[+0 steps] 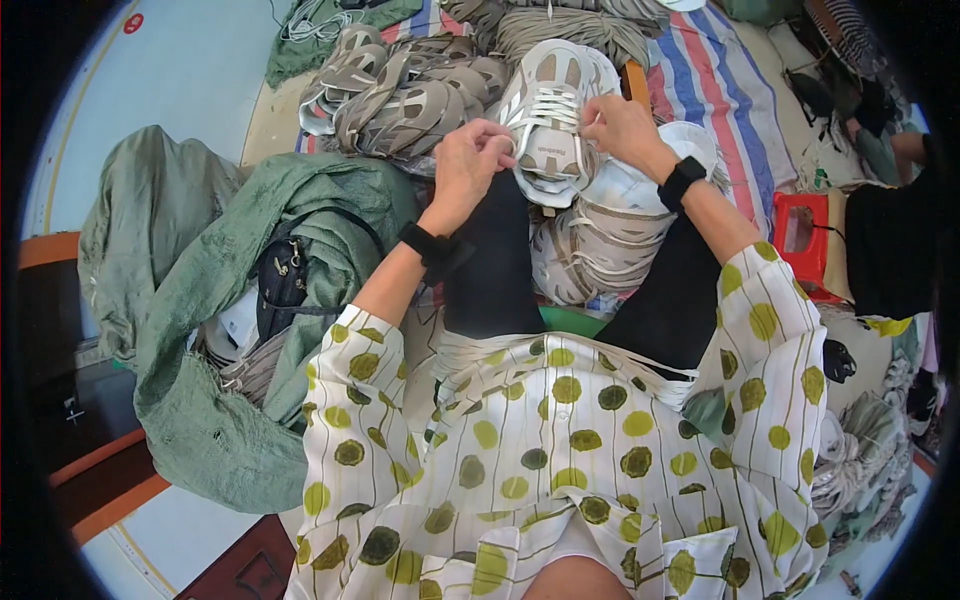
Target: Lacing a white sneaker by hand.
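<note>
A beige sneaker upper (pixel 550 165) with white laces (pixel 551 104) stands between the person's knees. At its left edge the left hand (pixel 468 168), at its right the right hand (pixel 632 132), each have thumb and fingertips drawn close; whether they grip lace I cannot tell. Nearer right, stacked uppers (pixel 625 238); far left, more uppers (pixel 415 112); left, a green sack (pixel 225 440).

Off-white shoe upper (pixel 556 143) with tan patches, toe pointing away, sits between left hand (pixel 468 165) and right hand (pixel 628 130), white laces (pixel 549 107) crisscrossed over its front.
</note>
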A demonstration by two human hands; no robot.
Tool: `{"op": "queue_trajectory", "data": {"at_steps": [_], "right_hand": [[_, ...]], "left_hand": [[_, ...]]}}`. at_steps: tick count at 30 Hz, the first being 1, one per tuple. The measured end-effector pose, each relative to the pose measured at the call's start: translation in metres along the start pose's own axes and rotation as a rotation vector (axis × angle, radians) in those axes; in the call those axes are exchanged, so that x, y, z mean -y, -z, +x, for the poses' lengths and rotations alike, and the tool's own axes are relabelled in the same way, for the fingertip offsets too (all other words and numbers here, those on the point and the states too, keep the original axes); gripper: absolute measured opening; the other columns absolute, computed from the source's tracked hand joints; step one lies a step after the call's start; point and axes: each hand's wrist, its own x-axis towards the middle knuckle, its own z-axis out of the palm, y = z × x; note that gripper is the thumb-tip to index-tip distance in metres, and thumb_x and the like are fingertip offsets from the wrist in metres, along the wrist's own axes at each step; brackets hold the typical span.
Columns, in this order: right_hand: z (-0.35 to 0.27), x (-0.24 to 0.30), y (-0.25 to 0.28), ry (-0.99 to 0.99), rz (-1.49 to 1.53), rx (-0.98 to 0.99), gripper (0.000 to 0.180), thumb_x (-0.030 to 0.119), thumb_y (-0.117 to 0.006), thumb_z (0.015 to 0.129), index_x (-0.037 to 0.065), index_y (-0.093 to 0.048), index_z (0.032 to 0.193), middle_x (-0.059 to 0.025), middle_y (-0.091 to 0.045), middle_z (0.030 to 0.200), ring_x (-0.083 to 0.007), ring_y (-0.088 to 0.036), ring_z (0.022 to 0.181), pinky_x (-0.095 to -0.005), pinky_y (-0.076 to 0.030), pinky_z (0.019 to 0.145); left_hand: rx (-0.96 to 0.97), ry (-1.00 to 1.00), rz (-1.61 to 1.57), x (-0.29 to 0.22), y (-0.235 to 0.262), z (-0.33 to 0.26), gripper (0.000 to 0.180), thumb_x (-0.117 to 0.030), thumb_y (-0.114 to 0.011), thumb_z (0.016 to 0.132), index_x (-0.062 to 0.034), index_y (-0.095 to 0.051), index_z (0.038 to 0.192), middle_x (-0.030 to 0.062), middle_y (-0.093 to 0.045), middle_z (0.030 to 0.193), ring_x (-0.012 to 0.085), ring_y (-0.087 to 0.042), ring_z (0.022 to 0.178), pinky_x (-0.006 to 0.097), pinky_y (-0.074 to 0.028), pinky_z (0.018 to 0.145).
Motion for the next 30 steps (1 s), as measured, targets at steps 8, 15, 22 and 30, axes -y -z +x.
{"op": "queue_trajectory", "data": {"at_steps": [8,15,22,30], "right_hand": [[0.013,0.026,-0.017,0.163,-0.027,-0.019,0.018,0.021,-0.057,0.074,0.005,-0.058,0.083,-0.0107,-0.06,0.074,-0.028,-0.058,0.069,-0.0362,-0.044,0.062],[0.025,0.014,-0.017,0.004,0.24,0.029,0.02,0.023,-0.057,0.072,0.004,-0.058,0.077,-0.0097,-0.058,0.064,-0.0234,-0.057,0.059,-0.0338,-0.044,0.056],[0.018,0.027,-0.023,0.009,0.131,-0.093,0.02,0.022,-0.056,0.076,0.003,-0.057,0.08,-0.0074,-0.056,0.063,-0.016,-0.054,0.058,-0.0278,-0.042,0.055],[0.014,0.043,-0.017,0.13,0.433,0.014,0.02,0.019,-0.056,0.075,0.003,-0.061,0.084,-0.0143,-0.06,0.07,-0.0261,-0.059,0.065,-0.0335,-0.045,0.06]], "left_hand": [[-0.101,-0.042,-0.071,-0.005,-0.004,0.019,0.017,-0.01,-0.049,0.083,0.0031,-0.057,0.092,0.0107,-0.062,0.077,0.0145,-0.062,0.066,0.023,-0.048,0.058],[-0.087,-0.134,0.065,0.002,-0.003,0.025,0.016,-0.008,-0.049,0.082,0.0042,-0.057,0.088,0.0101,-0.062,0.077,0.0145,-0.062,0.066,0.023,-0.048,0.058],[-0.217,-0.136,0.05,0.003,-0.004,0.031,0.014,-0.008,-0.05,0.082,0.0045,-0.055,0.086,0.0106,-0.062,0.076,0.0156,-0.063,0.066,0.024,-0.049,0.057],[-0.252,-0.12,-0.232,-0.006,-0.014,0.025,0.014,-0.008,-0.053,0.077,0.0037,-0.057,0.082,0.0119,-0.062,0.067,0.0162,-0.064,0.063,0.025,-0.048,0.056]]}}
